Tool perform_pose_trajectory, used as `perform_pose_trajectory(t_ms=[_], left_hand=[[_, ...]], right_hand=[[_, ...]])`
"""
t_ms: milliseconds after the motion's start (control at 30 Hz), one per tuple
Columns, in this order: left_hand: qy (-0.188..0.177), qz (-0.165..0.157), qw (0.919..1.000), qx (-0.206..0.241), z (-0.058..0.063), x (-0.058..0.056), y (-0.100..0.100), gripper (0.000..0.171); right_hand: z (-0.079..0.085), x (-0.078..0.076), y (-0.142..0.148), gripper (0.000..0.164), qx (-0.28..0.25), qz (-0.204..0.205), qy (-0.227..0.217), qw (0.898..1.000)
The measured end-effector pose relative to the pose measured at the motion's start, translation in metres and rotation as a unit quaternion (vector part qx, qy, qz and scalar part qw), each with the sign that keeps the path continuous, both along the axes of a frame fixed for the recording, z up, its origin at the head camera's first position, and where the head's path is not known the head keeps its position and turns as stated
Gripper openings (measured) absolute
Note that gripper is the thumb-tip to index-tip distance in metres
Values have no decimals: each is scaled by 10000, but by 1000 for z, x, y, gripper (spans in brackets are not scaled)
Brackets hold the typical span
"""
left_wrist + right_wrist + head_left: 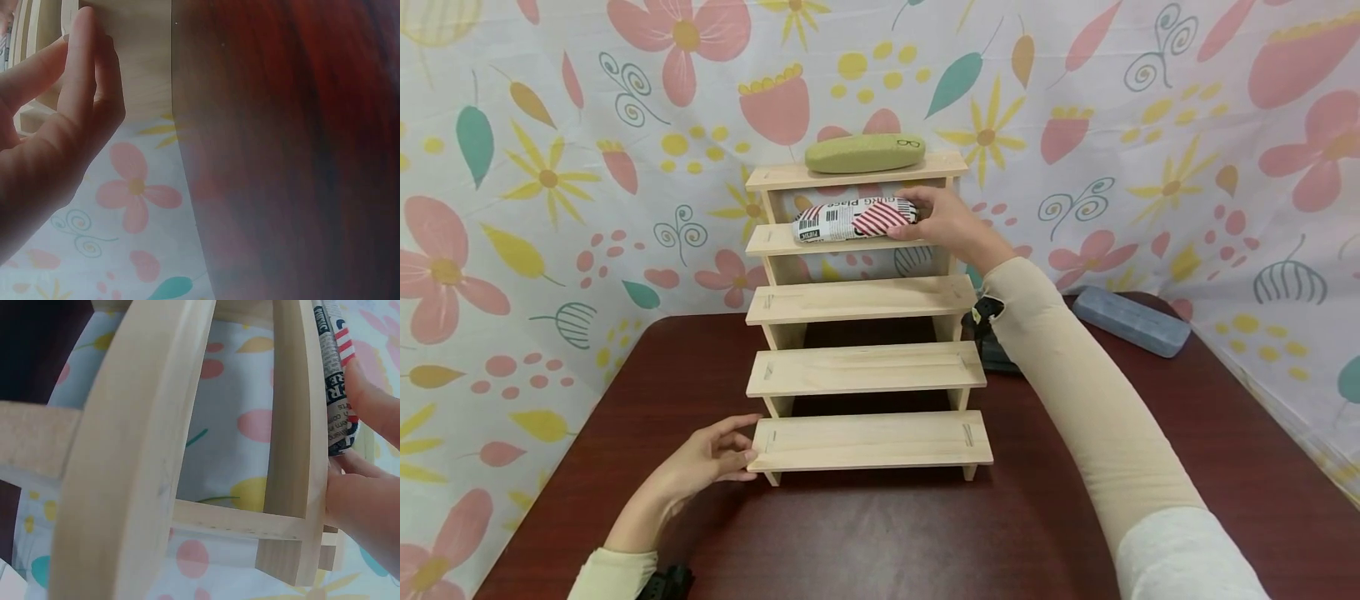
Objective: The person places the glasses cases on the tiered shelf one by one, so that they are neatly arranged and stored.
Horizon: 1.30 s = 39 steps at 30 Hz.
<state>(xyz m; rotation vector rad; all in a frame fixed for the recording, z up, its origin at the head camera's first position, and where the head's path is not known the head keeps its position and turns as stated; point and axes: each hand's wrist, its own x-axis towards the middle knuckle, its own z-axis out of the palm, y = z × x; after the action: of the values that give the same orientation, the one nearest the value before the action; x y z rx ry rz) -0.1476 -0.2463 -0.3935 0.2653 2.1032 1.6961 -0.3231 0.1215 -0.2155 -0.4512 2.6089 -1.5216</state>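
Note:
A light wooden stepped rack (865, 371) stands on the table with its shelves one above another. My right hand (943, 218) holds the right end of a newsprint-patterned glasses case (853, 220) with red stripes, which lies lengthwise over the second shelf from the top. In the right wrist view, thumb and fingers stand about the end of that case (335, 381). An olive-green glasses case (865, 154) sits on the top shelf. Low on the left, my left hand (703, 458) grips the left end of the bottom shelf (872, 442) between thumb and bent fingers.
A blue-grey case (1131, 321) lies at the back right of the dark red-brown table (880, 533). A black object (996, 354), partly hidden by my right arm, stands behind the rack on the right. Flower-patterned cloth (497, 250) hangs close around the table.

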Motion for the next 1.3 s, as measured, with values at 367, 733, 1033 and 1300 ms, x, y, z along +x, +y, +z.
perform_pose_trajectory(t_ms=[367,733,1033,1300], left_hand=[[-72,-24,10000,16,1,1,-1,64],[-45,-63,10000,-21,2,0,-2,64],[-71,-66,10000,3,1,0,-3,65],[-3,-115,9999,-52,3,0,-5,64]], right_hand=[[2,0,2,76,245,90,-14,9997],[3,3,6,73,332,158,172,9992],[1,11,29,62,-250,140,507,9983],[-8,27,73,58,-692,-26,916,9934]])
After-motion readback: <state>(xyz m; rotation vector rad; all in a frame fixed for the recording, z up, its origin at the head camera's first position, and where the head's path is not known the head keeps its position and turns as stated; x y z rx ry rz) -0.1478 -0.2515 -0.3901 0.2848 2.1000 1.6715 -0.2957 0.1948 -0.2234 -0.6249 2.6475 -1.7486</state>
